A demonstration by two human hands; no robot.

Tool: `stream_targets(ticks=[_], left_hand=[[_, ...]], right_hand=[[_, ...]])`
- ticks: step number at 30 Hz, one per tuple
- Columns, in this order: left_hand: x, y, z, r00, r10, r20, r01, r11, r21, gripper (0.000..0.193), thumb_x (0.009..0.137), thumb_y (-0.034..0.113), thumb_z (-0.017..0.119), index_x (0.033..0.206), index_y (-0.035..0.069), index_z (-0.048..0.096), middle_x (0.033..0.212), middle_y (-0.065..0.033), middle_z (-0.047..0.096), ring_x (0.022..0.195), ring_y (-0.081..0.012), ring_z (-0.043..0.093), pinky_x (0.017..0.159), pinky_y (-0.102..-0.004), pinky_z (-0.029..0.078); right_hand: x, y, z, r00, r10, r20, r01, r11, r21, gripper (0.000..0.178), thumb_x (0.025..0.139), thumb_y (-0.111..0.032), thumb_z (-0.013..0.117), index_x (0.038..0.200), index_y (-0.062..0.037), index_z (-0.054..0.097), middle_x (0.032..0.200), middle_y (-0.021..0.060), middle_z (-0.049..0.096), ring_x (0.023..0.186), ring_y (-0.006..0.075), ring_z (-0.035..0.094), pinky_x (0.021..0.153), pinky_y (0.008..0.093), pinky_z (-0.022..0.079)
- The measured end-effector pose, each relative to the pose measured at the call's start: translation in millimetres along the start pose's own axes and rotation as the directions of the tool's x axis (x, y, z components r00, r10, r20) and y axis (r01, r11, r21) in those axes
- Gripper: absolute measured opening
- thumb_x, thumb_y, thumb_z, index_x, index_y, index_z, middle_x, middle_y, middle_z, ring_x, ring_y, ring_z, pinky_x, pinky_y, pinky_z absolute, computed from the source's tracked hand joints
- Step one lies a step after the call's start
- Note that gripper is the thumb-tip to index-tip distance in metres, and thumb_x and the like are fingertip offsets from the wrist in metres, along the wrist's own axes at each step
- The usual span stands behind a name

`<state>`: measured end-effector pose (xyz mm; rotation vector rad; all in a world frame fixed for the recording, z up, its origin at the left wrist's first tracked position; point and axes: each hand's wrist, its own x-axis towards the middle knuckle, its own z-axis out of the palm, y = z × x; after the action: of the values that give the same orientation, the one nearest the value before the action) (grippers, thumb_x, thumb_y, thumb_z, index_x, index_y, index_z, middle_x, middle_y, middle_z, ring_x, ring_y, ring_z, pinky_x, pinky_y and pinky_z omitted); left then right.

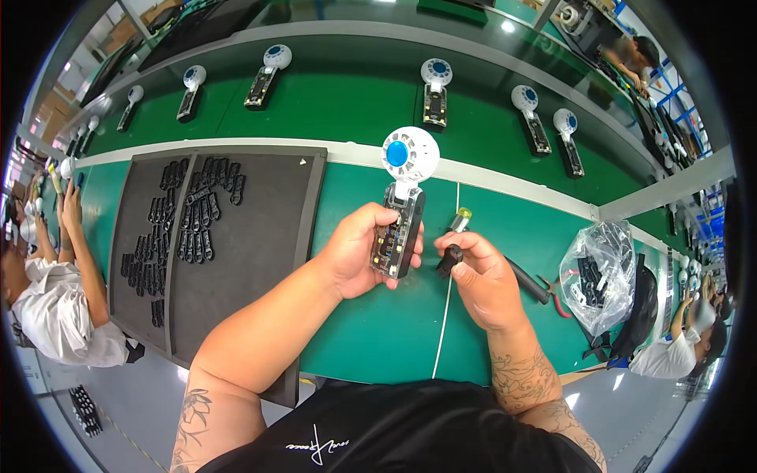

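My left hand [364, 251] grips a handheld device with a round white slotted head [414, 162], a blue centre and a dark see-through body [398, 229] showing electronics. It is upright, head away from me. To its right, my right hand [485, 288] pinches a small black plastic piece [449, 258], apart from the device. Behind and partly under that hand lies a mallet [527, 280] with a yellow tip, metal head and black handle; its middle is hidden by the fingers.
On the left a dark tray [233, 268] carries many black plastic parts [197, 229]. Red-handled pliers [560, 303] and a clear plastic bag [603, 276] of black parts lie right. Similar devices [435, 98] line the green conveyor belt [347, 94] behind a pale rail. People work on both sides.
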<state>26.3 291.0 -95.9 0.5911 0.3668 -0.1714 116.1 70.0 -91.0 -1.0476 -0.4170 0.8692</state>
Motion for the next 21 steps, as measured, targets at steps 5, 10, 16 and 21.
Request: stream_targets(ticks=[5, 10, 16, 21], left_hand=[[2.6, -0.6, -6.0, 0.999, -0.021, 0.048, 0.022, 0.999, -0.028, 0.042, 0.095, 0.035, 0.050, 0.111, 0.000, 0.066, 0.094, -0.0179, 0.071, 0.076, -0.0273, 0.072, 0.039, -0.0354, 0.050], [0.5, -2.0, -5.1, 0.999, -0.004, 0.051, 0.003, 1.000, 0.018, 0.040, 0.095, 0.033, 0.049, 0.111, 0.000, 0.065, 0.092, -0.0163, 0.071, 0.075, -0.0268, 0.072, 0.038, -0.0346, 0.048], [-5.2, -0.9, -3.1, 0.999, 0.037, 0.020, -0.039, 0.994, 0.103, 0.039, 0.096, 0.025, 0.051, 0.125, 0.001, 0.059, 0.104, -0.0163, 0.071, 0.085, -0.0248, 0.072, 0.049, -0.0334, 0.052], [-6.8, -8.4, 11.2, 0.971, 0.221, 0.092, -0.239, 0.912, 0.334, 0.058, 0.092, 0.013, 0.057, 0.146, 0.002, 0.042, 0.120, -0.0177, 0.066, 0.101, -0.0244, 0.068, 0.068, -0.0330, 0.057]], right_hand=[[1.9, 3.1, -1.6, 1.000, -0.014, -0.023, 0.013, 0.997, -0.078, 0.040, 0.099, 0.000, 0.066, 0.137, 0.0012, 0.055, 0.118, 0.0117, 0.064, 0.106, 0.0162, 0.061, 0.099, 0.0287, 0.048], [3.6, 2.3, 5.1, 0.998, -0.043, -0.054, 0.041, 0.998, -0.044, 0.041, 0.098, 0.002, 0.065, 0.137, 0.0008, 0.053, 0.117, 0.0117, 0.064, 0.104, 0.0159, 0.061, 0.097, 0.0284, 0.050], [3.1, 2.7, 8.7, 0.994, -0.063, -0.086, 0.065, 0.998, 0.025, 0.040, 0.097, 0.002, 0.065, 0.135, -0.0004, 0.052, 0.115, 0.0119, 0.063, 0.101, 0.0172, 0.063, 0.093, 0.0285, 0.052], [3.7, 2.6, 13.8, 0.989, -0.106, -0.099, 0.109, 0.994, 0.029, 0.039, 0.096, 0.005, 0.064, 0.132, -0.0005, 0.053, 0.114, 0.0114, 0.063, 0.100, 0.0168, 0.063, 0.093, 0.0282, 0.053]])
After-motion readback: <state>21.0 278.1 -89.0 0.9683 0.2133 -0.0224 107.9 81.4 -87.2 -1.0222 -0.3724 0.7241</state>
